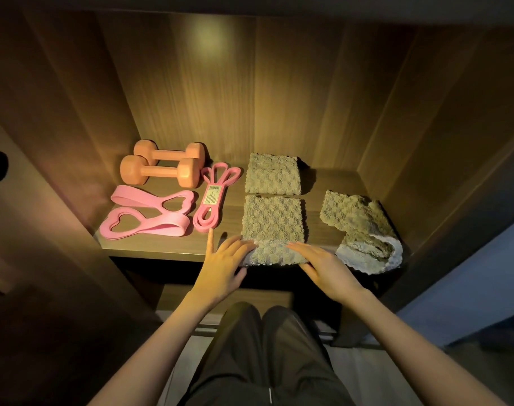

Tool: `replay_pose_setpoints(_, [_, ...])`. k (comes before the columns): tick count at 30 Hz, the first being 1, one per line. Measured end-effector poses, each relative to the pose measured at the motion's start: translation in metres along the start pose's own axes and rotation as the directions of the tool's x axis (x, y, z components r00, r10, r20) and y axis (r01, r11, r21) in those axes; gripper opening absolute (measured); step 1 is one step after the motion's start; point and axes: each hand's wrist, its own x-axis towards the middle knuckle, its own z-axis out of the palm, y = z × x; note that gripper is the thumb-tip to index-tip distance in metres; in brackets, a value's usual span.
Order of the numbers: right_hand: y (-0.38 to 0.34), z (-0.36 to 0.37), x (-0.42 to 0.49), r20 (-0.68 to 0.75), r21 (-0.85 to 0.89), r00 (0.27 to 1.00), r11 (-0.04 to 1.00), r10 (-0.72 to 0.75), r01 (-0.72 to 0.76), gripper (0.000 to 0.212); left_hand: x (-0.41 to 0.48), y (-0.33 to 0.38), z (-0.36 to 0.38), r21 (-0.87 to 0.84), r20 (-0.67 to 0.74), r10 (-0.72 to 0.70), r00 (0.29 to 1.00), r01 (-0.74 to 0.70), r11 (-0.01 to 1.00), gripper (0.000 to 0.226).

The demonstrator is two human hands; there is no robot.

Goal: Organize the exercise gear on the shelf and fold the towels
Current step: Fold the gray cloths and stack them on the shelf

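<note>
On the wooden shelf (150, 247), a folded grey-green towel (272, 221) lies at the front middle. My left hand (223, 265) rests flat on its near left edge, fingers straight. My right hand (323, 265) lies flat on its near right edge. Behind it sits a second folded towel (272, 174). A third towel (364, 230) lies crumpled at the right, hanging over the shelf's front edge. Two orange dumbbells (162, 168) sit side by side at the back left. Two pink heart-handled bands (150, 212) and a thin pink loop band (213, 200) lie in front of them.
Wooden walls close in the shelf at the left (83, 127), back (250, 83) and right (425, 127). A lower shelf (220, 300) shows beneath the front edge. My legs in dark trousers (267, 356) are below.
</note>
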Motion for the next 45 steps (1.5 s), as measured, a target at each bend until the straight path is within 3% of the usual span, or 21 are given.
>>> replay_pose_setpoints(2, [-0.003, -0.007, 0.003, 0.013, 0.066, 0.994, 0.992, 0.108, -0.108, 0.042, 0.006, 0.002, -0.002, -0.083, -0.045, -0.107, 0.993, 0.103, 0.991, 0.040])
replay_pose_setpoints(6, [-0.001, -0.014, 0.013, -0.031, 0.213, 0.971, 0.951, 0.235, -0.224, 0.033, 0.022, 0.002, -0.007, -0.281, 0.086, -0.372, 0.924, 0.381, 0.881, 0.020])
replay_pose_setpoints(10, [-0.004, -0.014, 0.022, -0.068, 0.319, 0.929, 0.890, 0.364, -0.326, 0.046, 0.039, 0.003, -0.013, -0.369, 0.287, -0.562, 0.776, 0.631, 0.683, 0.045])
replay_pose_setpoints(12, [-0.005, -0.011, 0.026, -0.123, 0.303, 0.885, 0.866, 0.449, -0.398, 0.050, 0.044, 0.006, -0.013, -0.351, 0.267, -0.625, 0.734, 0.678, 0.646, 0.045])
replay_pose_setpoints(15, [-0.009, -0.007, 0.035, -0.216, 0.229, 0.831, 0.854, 0.512, -0.467, 0.041, 0.048, 0.013, -0.013, -0.306, 0.168, -0.698, 0.696, 0.710, 0.634, 0.033])
replay_pose_setpoints(18, [-0.015, -0.004, 0.039, -0.333, 0.050, 0.828, 0.885, 0.452, -0.463, 0.039, 0.046, 0.017, -0.010, -0.275, -0.024, -0.612, 0.791, 0.583, 0.764, 0.033])
replay_pose_setpoints(20, [-0.016, -0.002, 0.040, -0.406, -0.147, 0.857, 0.903, 0.317, -0.404, 0.037, 0.044, 0.018, -0.008, -0.129, -0.158, -0.381, 0.911, 0.363, 0.923, 0.027])
replay_pose_setpoints(22, [-0.017, -0.004, 0.041, -0.426, -0.283, 0.888, 0.907, 0.172, -0.311, 0.035, 0.044, 0.015, -0.008, -0.001, -0.140, -0.102, 0.985, 0.103, 0.995, 0.024])
replay_pose_setpoints(24, [-0.015, -0.004, 0.042, -0.327, -0.349, 0.945, 0.929, 0.006, -0.127, 0.048, 0.043, 0.010, -0.004, 0.054, -0.009, 0.050, 0.999, -0.049, 0.997, 0.032])
replay_pose_setpoints(27, [-0.005, -0.003, 0.039, -0.034, -0.386, 0.982, 0.909, -0.185, 0.158, 0.079, 0.034, 0.002, 0.000, 0.012, 0.108, 0.044, 0.993, -0.045, 0.999, 0.049])
replay_pose_setpoints(30, [0.005, -0.005, 0.034, 0.122, -0.351, 0.983, 0.920, -0.137, 0.172, 0.081, 0.025, -0.003, -0.001, 0.013, 0.165, 0.046, 0.985, -0.049, 0.999, 0.067])
replay_pose_setpoints(34, [0.004, -0.008, 0.031, 0.148, -0.341, 0.981, 0.924, -0.126, 0.170, 0.079, 0.026, -0.004, -0.006, -0.040, 0.188, 0.098, 0.977, -0.092, 0.995, 0.076])
replay_pose_setpoints(37, [0.001, -0.009, 0.024, 0.152, -0.271, 0.980, 0.949, -0.125, 0.163, 0.081, 0.024, -0.003, -0.009, -0.086, 0.102, 0.126, 0.987, -0.118, 0.989, 0.060])
replay_pose_setpoints(40, [0.001, -0.010, 0.013, 0.116, -0.192, 0.984, 0.969, -0.136, 0.157, 0.070, 0.017, -0.003, -0.008, -0.150, 0.043, 0.148, 0.988, -0.141, 0.979, 0.048])
replay_pose_setpoints(45, [-0.002, -0.018, 0.011, 0.040, 0.071, 0.999, 0.997, -0.036, 0.033, 0.042, 0.014, -0.008, -0.012, -0.468, 0.084, -0.090, 0.992, 0.119, 0.875, 0.030])
